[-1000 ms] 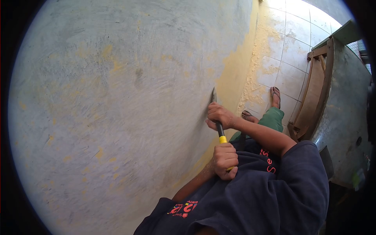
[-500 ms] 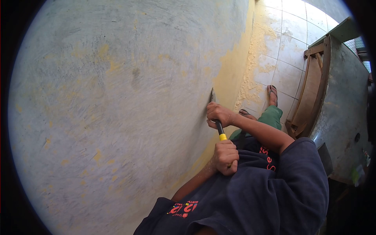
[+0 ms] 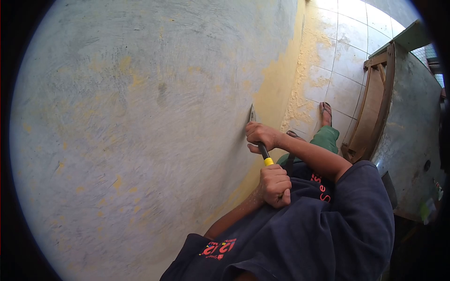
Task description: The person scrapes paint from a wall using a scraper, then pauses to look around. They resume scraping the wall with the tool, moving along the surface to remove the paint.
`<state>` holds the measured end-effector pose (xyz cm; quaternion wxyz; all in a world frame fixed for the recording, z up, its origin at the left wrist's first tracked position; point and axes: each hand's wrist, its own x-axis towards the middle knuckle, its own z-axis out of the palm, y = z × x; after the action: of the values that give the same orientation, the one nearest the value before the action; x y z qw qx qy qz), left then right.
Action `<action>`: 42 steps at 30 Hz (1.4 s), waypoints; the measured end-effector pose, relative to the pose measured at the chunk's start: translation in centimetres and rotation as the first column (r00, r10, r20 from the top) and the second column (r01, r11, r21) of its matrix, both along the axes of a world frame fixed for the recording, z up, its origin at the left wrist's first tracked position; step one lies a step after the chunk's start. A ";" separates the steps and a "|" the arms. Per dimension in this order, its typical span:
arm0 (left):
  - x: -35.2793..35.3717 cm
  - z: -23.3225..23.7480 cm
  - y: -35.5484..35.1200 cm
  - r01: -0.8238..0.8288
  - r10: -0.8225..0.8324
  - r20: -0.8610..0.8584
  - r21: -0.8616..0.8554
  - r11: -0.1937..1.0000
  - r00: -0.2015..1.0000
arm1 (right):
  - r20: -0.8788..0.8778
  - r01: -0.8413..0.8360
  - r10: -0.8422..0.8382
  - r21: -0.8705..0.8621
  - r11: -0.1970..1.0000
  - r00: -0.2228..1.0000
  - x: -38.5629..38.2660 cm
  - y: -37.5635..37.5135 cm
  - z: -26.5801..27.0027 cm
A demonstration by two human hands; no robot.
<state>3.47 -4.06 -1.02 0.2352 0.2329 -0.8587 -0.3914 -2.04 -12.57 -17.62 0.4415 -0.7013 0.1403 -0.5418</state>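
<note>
Hand tool [image 3: 264, 151], its blade [image 3: 252, 114] apparently against the wall [image 3: 140, 154] beside the yellow patch [image 3: 276, 89]. Our right hand [image 3: 262, 135] is closed round the tool near the blade, our left hand [image 3: 275, 186] behind the yellow band [image 3: 268, 161]; we judge that a shallow angle and even two-handed pressure serve best.

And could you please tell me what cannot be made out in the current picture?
In the head view:
- Tool: handle end hidden by the left hand; middle stretch covered by the right hand.
- Green-and-white thing at far right: too blurred to identify.
- Grey panel: lower right cut off by the dark picture edge.
</note>
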 end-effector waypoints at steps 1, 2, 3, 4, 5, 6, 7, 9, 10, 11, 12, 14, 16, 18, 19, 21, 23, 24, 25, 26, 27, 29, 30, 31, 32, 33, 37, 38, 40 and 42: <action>0.1 -0.3 0.0 0.000 0.000 -0.001 -0.003 1.000 1.000 | -0.014 0.004 -0.004 -0.004 1.000 1.000 -0.1 -0.2 -0.5; 0.1 -0.6 0.0 -0.024 0.024 -0.034 -0.006 1.000 0.999 | -0.013 0.006 -0.006 -0.004 1.000 1.000 0.0 -0.1 -0.3; -0.2 -0.8 -0.2 -0.043 0.042 -0.067 -0.009 0.999 0.997 | 0.004 0.023 -0.023 -0.006 1.000 1.000 0.1 -0.1 -0.2; -0.5 -0.7 -0.4 -0.036 0.035 -0.065 -0.006 0.999 0.997 | 0.024 0.039 -0.039 -0.005 0.999 0.999 0.0 -0.1 -0.2; -0.8 -0.2 -0.4 -0.014 0.014 -0.046 -0.009 1.000 0.999 | 0.028 0.037 -0.037 0.001 0.999 0.999 -0.1 0.0 -0.1; -0.9 0.2 -0.4 0.005 -0.006 -0.027 -0.016 1.000 1.000 | 0.024 0.028 -0.028 0.004 1.000 0.999 -0.1 -0.1 0.1; -0.7 -0.1 -0.4 0.000 0.000 -0.024 -0.019 1.000 1.000 | 0.020 0.018 -0.018 0.002 1.000 1.000 -0.2 -0.3 0.3; -0.7 -1.1 -0.7 -0.031 0.031 0.006 0.011 0.999 1.000 | -0.006 0.009 -0.009 0.004 1.000 1.000 -0.3 -0.6 -0.8; -0.6 -1.0 -0.4 -0.032 0.032 0.006 0.014 0.999 0.999 | -0.033 0.004 -0.004 0.015 1.000 0.999 -0.4 -0.5 -1.3; -0.9 -0.5 -0.6 -0.038 0.038 -0.011 0.014 0.999 0.999 | -0.035 0.008 -0.007 0.016 1.000 0.999 -0.7 -0.6 -0.7; -1.2 -0.2 -0.8 -0.046 0.047 -0.026 0.015 0.999 0.999 | -0.006 -0.004 0.004 0.025 1.000 1.000 -0.7 -0.5 0.0; -1.5 0.1 -0.9 -0.039 0.039 -0.005 0.027 0.999 0.999 | 0.030 -0.028 0.027 0.035 0.999 0.999 -0.6 -0.6 0.4; -1.2 -0.2 -0.7 -0.036 0.036 0.008 0.030 0.999 0.999 | -0.020 -0.028 0.028 0.040 0.999 0.999 -0.4 -0.7 -0.3; -1.2 -1.1 -1.0 -0.071 0.072 -0.011 0.047 0.996 0.997 | -0.024 -0.036 0.037 0.027 0.999 0.999 -0.4 -0.6 -0.6; -1.4 -1.2 -1.1 -0.069 0.069 -0.015 0.042 0.997 0.997 | -0.025 -0.031 0.031 0.017 0.999 0.999 -0.6 -0.8 -1.0; -2.0 0.3 -1.2 -0.053 0.053 -0.005 0.027 0.998 0.999 | -0.017 -0.053 0.053 0.025 0.998 0.998 -0.9 -0.8 0.0; -1.7 0.0 -1.1 -0.060 0.059 0.015 0.033 0.998 0.998 | -0.010 -0.079 0.079 0.024 0.997 0.997 -0.7 -1.2 0.0; -1.6 -0.2 -1.0 -0.062 0.061 0.030 0.043 0.997 0.998 | -0.037 -0.085 0.085 0.019 0.996 0.996 -0.7 -1.3 -0.7; -1.5 -0.3 -1.0 -0.066 0.065 0.027 0.041 0.997 0.997 | -0.066 -0.088 0.089 0.014 0.996 0.994 -0.8 -1.3 -1.3; -1.6 -0.4 -1.1 -0.076 0.076 -0.001 0.036 0.996 0.997 | -0.069 -0.089 0.090 0.013 0.996 0.994 -0.9 -1.3 -0.8; -1.8 -0.5 -1.5 -0.080 0.081 -0.030 0.030 0.996 0.996 | -0.049 -0.070 0.071 0.013 0.997 0.996 -1.0 -1.3 -0.3; -2.2 0.3 -1.5 -0.065 0.066 -0.029 0.035 0.997 0.997 | -0.024 -0.060 0.061 0.022 0.998 0.998 -1.1 -1.2 0.4; -2.4 0.7 -1.5 -0.052 0.053 -0.027 0.033 0.998 0.998 | -0.018 -0.061 0.062 0.017 0.998 0.998 -1.3 -1.3 0.7; -2.1 0.3 -1.5 -0.058 0.059 -0.027 0.029 0.998 0.998 | -0.015 -0.062 0.062 0.009 0.998 0.998 -1.2 -1.6 0.9; -1.8 -0.5 -1.5 -0.070 0.070 -0.017 0.037 0.997 0.997 | -0.015 -0.067 0.068 0.007 0.998 0.998 -1.1 -1.7 0.3; -1.8 -0.8 -1.5 -0.081 0.081 -0.011 0.044 0.996 0.997 | -0.052 -0.071 0.071 0.009 0.997 0.996 -1.1 -1.8 -0.6; -2.1 0.3 -1.5 -0.103 0.104 -0.021 0.051 0.993 0.994 | -0.036 -0.078 0.079 0.035 0.996 0.996 -1.3 -1.6 0.6; -2.3 0.7 -1.6 -0.093 0.094 -0.011 0.053 0.994 0.996 | -0.033 -0.089 0.090 0.034 0.995 0.995 -1.2 -1.5 0.5; -2.2 0.3 -2.0 -0.092 0.093 -0.006 0.040 0.995 0.996 | -0.029 -0.068 0.069 0.024 0.997 0.997 -1.3 -2.1 0.1; -1.9 -0.8 -2.1 -0.107 0.108 -0.027 0.043 0.993 0.994 | -0.065 -0.077 0.079 0.023 0.997 0.995 -1.2 -1.9 -0.5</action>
<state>1.56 -6.12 -1.84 0.2637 0.2779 -0.8329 -0.3993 -3.27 -14.50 -18.09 0.4645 -0.7192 0.1328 -0.4993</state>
